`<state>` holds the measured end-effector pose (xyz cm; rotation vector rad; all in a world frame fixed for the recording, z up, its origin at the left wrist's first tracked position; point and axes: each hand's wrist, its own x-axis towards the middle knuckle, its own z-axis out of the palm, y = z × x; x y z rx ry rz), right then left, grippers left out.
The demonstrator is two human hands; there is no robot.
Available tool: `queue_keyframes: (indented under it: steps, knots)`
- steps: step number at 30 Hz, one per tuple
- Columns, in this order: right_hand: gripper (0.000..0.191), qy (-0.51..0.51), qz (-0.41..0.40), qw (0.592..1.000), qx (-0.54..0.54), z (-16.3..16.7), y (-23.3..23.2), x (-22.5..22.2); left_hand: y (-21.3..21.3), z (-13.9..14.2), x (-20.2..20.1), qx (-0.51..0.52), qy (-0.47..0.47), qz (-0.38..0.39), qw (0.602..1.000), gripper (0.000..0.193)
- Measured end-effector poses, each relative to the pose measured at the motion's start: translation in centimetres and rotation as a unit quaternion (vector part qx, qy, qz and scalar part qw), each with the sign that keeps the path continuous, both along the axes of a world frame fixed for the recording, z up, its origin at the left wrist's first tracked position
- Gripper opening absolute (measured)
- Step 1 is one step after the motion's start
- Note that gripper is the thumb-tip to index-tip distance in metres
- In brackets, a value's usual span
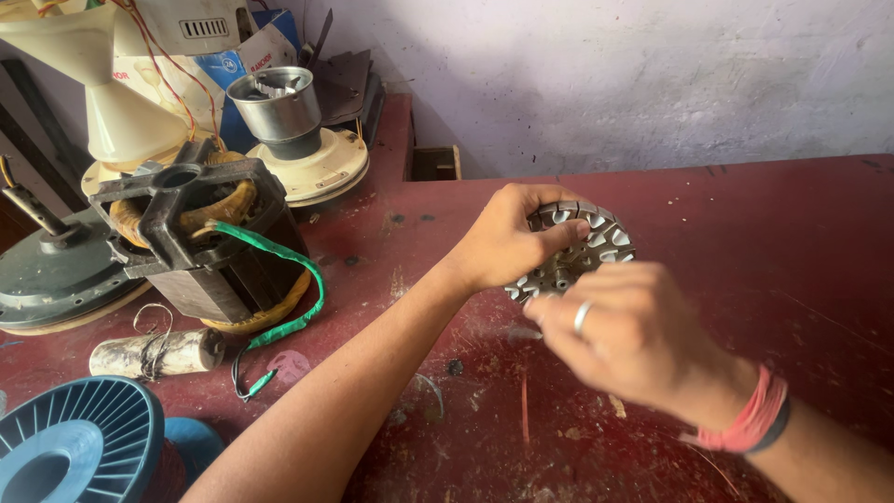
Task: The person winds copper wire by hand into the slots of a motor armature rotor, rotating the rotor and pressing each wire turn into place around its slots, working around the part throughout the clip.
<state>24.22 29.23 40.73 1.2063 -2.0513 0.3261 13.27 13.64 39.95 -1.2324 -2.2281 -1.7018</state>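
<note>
Item: round slotted stator core, gripped at its rim by the left hand, tilted up for access. Right hand, fingers curled, meets its near edge; grasp unclear. Leftward: wound motor, blue spool.

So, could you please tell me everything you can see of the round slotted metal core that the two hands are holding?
The round grey metal stator core is a disc-shaped stack with slots all around its rim, each lined with pale insulation, and a toothed hub at the centre. No wire winding shows in the slots. It is held tilted above the worn red table, its face turned towards the camera. The left hand grips its upper left edge; the blurred right hand, wearing a ring, covers its lower part.
</note>
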Motion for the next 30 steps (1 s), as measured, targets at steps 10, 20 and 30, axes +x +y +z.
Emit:
queue_keyframes:
  steps: [10,20,30]
  knots:
    - [0.019,-0.143,0.268,0.949,0.084,-3.2,-3.9,5.9,0.0,0.1,0.1,0.024,-0.096,-0.004,0.995,0.028]
    - [0.014,0.016,-0.014,0.99,-0.138,0.6,3.2,-0.4,-0.3,-0.5,-0.5,0.107,-0.159,-0.059,0.98,0.036]
    - [0.011,0.066,-0.109,0.991,-0.049,-0.7,3.4,-2.9,-0.1,-0.2,-0.1,0.062,-0.101,-0.017,0.993,0.031]
